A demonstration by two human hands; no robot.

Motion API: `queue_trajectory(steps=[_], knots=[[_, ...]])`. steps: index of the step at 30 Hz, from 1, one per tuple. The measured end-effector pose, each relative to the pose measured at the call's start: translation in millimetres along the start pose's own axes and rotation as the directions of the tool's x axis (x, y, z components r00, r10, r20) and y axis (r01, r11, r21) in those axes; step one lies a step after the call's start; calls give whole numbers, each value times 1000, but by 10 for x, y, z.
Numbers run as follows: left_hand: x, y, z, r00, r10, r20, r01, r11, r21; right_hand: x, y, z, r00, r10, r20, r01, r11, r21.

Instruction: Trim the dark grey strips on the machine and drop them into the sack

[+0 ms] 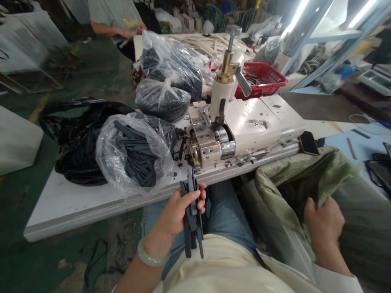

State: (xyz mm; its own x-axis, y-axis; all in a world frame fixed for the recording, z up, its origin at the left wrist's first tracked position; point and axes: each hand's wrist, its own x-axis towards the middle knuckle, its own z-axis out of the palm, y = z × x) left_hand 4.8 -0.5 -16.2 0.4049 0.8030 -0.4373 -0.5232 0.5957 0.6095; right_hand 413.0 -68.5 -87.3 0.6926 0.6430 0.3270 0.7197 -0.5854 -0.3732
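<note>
My left hand (180, 209) is closed around a small bundle of dark blue-grey strips (192, 217), held above my lap just off the front edge of the table. To the right, my right hand (325, 221) is closed on the folded edge of an olive-green sack (275, 175); its fingertips are partly hidden by the cloth. The sack gapes beside my leg, and its inside is dark. A clear plastic bag (106, 162) stands open on the table, full of similar dark strips (140, 158). In front of me is a cream machine (259, 122) with a metal working head.
A black plastic bag (88, 175) and tied clear bags (161, 99) crowd the table's left side. Behind the machine sits a red basket (265, 75). A phone (308, 143) lies at the table's right edge. Across the table stands another person (117, 20).
</note>
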Motion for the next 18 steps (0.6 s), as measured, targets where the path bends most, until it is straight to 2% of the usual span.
queue_trajectory(steps=[2,3,4,5,6,7,8,9,11,14,18], knots=[[10,-42,67,998,-46,45,45,999,29,-131,-355,-4,977,-69,201,26,977,212],[11,-66,99,996,-67,61,64,997,50,-220,-626,6,921,-121,371,-32,925,379],[7,-90,129,994,-86,73,80,994,76,-319,-929,19,820,-225,526,-131,821,555],[-1,-113,153,992,-101,79,92,990,106,-425,-1243,31,691,-361,626,-246,697,674],[-14,-135,170,991,-112,78,100,985,140,-531,-1544,39,574,-492,654,-338,585,737],[-31,-154,179,990,-118,72,104,979,178,-633,-1815,41,477,-609,633,-391,499,774],[-51,-168,181,991,-117,58,102,971,216,-727,-2044,38,414,-693,591,-408,439,801],[-73,-177,177,993,-110,37,97,963,251,-809,-2225,30,381,-741,552,-411,399,820],[-119,-176,156,997,-72,-16,73,956,286,-932,-2445,14,359,-773,524,-426,364,828],[-179,-141,122,997,-15,-73,34,964,263,-1017,-2526,15,346,-739,578,-561,331,759],[-211,-95,87,998,-49,-40,56,978,199,-1009,-2501,49,397,-618,679,-756,200,624]])
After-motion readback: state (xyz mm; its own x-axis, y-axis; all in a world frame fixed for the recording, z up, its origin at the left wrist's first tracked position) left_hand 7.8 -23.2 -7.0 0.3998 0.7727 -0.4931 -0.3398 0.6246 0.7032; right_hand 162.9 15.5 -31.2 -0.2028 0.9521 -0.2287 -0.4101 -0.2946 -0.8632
